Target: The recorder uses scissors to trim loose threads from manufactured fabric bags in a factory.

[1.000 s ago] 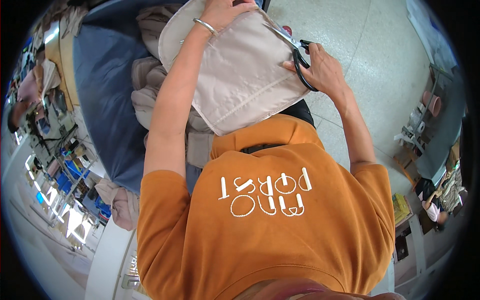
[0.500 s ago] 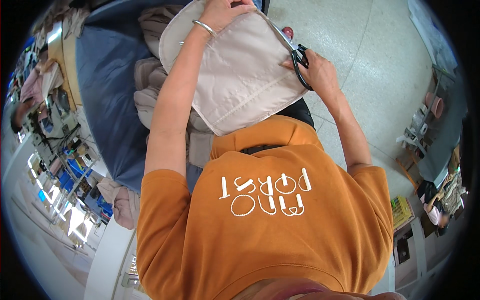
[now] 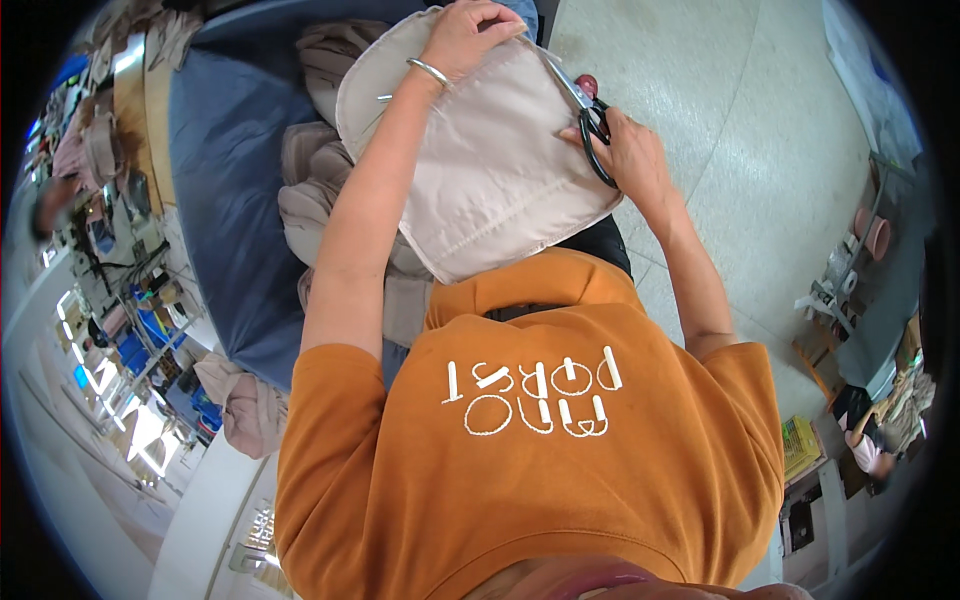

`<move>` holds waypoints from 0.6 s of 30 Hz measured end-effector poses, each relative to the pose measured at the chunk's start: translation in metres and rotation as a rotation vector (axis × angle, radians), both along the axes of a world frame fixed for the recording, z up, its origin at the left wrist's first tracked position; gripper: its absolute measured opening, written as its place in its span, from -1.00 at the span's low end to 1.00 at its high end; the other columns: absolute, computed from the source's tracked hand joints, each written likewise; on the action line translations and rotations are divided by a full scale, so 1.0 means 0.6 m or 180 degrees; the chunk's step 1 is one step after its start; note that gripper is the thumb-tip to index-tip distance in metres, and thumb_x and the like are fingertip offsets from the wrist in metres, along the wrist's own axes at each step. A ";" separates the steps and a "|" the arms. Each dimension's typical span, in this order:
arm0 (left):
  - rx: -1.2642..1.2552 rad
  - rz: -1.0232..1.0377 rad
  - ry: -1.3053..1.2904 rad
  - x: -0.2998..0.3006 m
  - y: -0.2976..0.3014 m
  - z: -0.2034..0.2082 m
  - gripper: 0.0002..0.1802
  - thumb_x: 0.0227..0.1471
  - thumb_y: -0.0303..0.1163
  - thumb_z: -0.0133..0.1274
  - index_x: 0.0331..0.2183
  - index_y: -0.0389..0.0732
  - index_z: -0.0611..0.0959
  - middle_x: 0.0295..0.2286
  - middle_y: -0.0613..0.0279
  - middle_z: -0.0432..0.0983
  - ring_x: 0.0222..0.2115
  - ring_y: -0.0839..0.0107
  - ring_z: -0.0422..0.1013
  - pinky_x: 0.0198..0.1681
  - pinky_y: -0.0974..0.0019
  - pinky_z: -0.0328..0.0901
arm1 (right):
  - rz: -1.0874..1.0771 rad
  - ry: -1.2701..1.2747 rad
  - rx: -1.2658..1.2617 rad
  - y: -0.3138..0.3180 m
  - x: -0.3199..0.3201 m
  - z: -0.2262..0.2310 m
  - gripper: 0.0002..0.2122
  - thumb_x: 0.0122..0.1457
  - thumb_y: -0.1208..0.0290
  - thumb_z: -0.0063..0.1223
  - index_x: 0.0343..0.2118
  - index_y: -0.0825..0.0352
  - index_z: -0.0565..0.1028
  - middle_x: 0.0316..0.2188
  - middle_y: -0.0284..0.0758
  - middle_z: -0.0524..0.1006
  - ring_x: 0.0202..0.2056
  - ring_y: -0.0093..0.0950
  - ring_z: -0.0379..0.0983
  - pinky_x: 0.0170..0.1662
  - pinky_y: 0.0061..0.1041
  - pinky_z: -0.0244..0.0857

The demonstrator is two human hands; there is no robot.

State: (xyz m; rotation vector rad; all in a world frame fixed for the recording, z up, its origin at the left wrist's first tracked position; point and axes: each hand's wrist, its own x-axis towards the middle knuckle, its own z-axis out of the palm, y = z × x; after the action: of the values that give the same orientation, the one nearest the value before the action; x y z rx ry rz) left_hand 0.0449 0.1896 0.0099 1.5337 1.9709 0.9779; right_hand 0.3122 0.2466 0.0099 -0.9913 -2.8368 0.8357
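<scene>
A beige sewn fabric piece (image 3: 490, 165) with a stitched seam lies across my lap. My left hand (image 3: 472, 38), a silver bangle on its wrist, pinches the fabric's far edge. Closed around the black handles of a pair of scissors (image 3: 597, 145) is my right hand (image 3: 637, 160). The scissors' metal blades lie along the fabric's right edge and point toward my left fingers. Whether the blade tips touch the cloth is too small to tell.
On my left, a blue cloth sheet (image 3: 225, 190) holds several more beige fabric pieces (image 3: 310, 205). A small dark red object (image 3: 587, 85) shows just beyond the blades. Pale floor (image 3: 680, 90) stretches to the right, with a pink pot (image 3: 872, 233) on a rack farther off.
My hands, the fabric and the scissors appear slightly lower in the view, with the left hand and cloth farther right. Both hands keep their holds.
</scene>
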 end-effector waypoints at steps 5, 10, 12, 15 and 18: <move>0.0483 0.0701 0.0674 -0.006 -0.017 -0.028 -0.80 -0.08 -0.31 0.16 -0.42 -0.23 0.66 -0.32 0.08 0.53 -0.22 0.19 0.44 -0.10 0.24 0.29 | -0.0114 -0.0213 -0.0054 0.002 -0.001 -0.004 -0.43 0.04 -0.19 0.09 -0.50 0.40 0.37 -0.65 -0.11 0.50 -0.53 -0.08 0.49 -0.49 -0.25 0.35; 0.0592 0.2329 0.1236 -0.102 -0.125 -0.057 -0.49 -0.16 0.07 0.18 -0.16 0.04 0.64 -0.03 0.26 0.42 0.12 0.17 0.15 0.13 -0.21 -0.14 | -0.0101 -0.0134 -0.0175 0.006 -0.002 -0.005 -0.43 0.04 -0.20 0.09 -0.49 0.39 0.38 -0.63 -0.10 0.50 -0.53 -0.10 0.49 -0.48 -0.26 0.35; 0.0192 0.2581 0.1599 -0.116 -0.177 -0.065 -0.51 -0.10 -0.02 0.20 -0.14 -0.07 0.63 -0.08 0.19 0.47 0.03 0.25 0.29 0.12 -0.05 0.07 | -0.0086 -0.0162 -0.0215 0.008 -0.003 -0.003 -0.42 0.04 -0.21 0.09 -0.47 0.39 0.38 -0.61 -0.09 0.51 -0.53 -0.11 0.50 -0.48 -0.26 0.36; 0.0071 0.2730 -0.0745 -0.112 -0.211 -0.066 -0.50 -0.04 -0.12 0.21 -0.11 -0.22 0.60 -0.20 0.11 0.55 -0.19 0.37 0.46 -0.10 0.21 0.35 | -0.0001 -0.0067 -0.0121 0.016 -0.010 0.003 -0.42 0.04 -0.21 0.08 -0.45 0.39 0.37 -0.60 -0.09 0.51 -0.52 -0.13 0.51 -0.47 -0.27 0.36; -0.0250 0.2518 -0.0472 -0.089 -0.212 -0.059 -0.50 -0.01 -0.19 0.21 -0.10 -0.33 0.58 -0.34 0.09 0.60 -0.40 0.47 0.50 -0.36 0.41 0.42 | 0.0017 -0.0174 -0.0151 0.023 -0.022 0.009 -0.41 0.04 -0.22 0.07 -0.44 0.39 0.37 -0.58 -0.10 0.52 -0.51 -0.13 0.52 -0.47 -0.27 0.37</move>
State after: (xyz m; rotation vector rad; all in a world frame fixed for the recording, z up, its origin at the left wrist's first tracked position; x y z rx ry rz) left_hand -0.0087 0.0621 -0.0257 0.5826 2.5034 1.2293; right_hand 0.2987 0.2607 0.0150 -1.0285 -2.8791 0.8942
